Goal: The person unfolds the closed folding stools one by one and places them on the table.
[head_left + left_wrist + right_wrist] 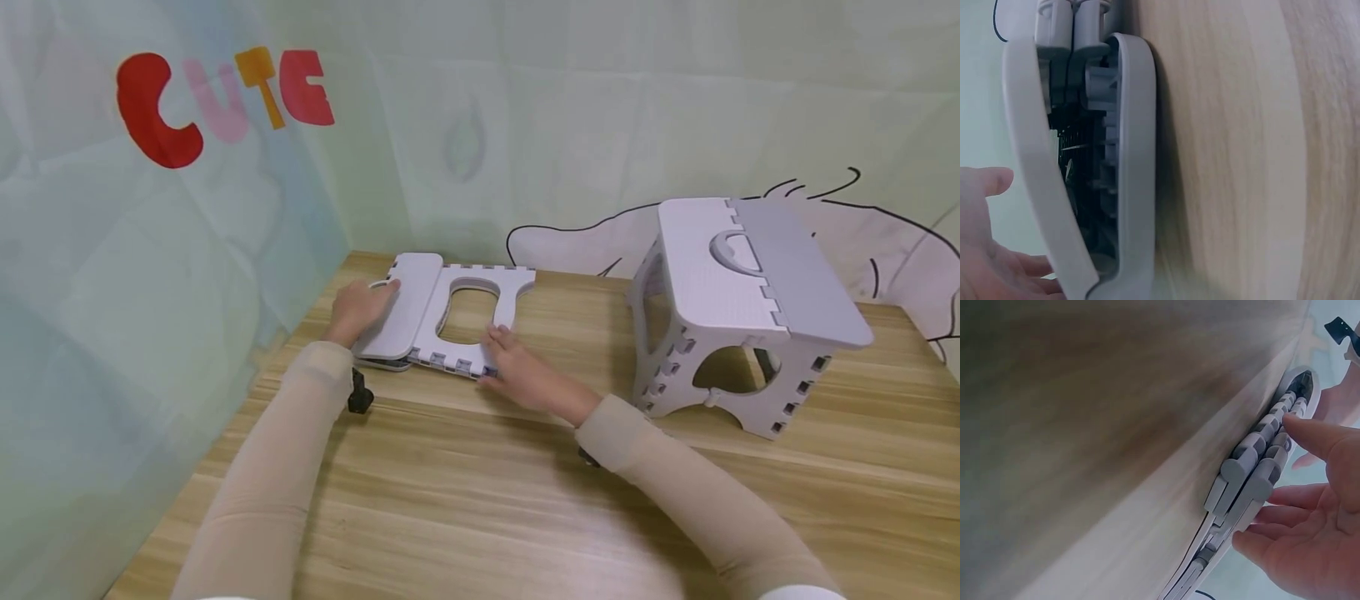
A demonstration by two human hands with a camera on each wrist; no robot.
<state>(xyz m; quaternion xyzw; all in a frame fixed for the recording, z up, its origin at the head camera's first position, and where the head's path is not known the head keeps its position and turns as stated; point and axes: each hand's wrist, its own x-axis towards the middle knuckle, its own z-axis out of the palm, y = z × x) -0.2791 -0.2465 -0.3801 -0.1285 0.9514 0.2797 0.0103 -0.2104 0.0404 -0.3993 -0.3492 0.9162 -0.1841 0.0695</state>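
Note:
In the head view, a white and grey folding step stool (465,361) lies folded flat at the table's back left. My left hand (356,312) rests at the outer edge of its seat panel; the left wrist view shows the thumb lifted off and the fingers partly hidden behind the panel. Across the stool's leg panel, my right hand (525,367) lies with extended fingers, touching its near right corner. From the right wrist, the hinge knuckles (1254,456) show along the side, with the right thumb (1316,434) beside them.
To the right, a second white and grey folding stool (712,283) stands upright and unfolded on the wooden table (480,492). Printed fabric (585,125) hangs behind and at the left, bearing colored "CUTE" letters. A small black device (360,393) sits at the left wrist.

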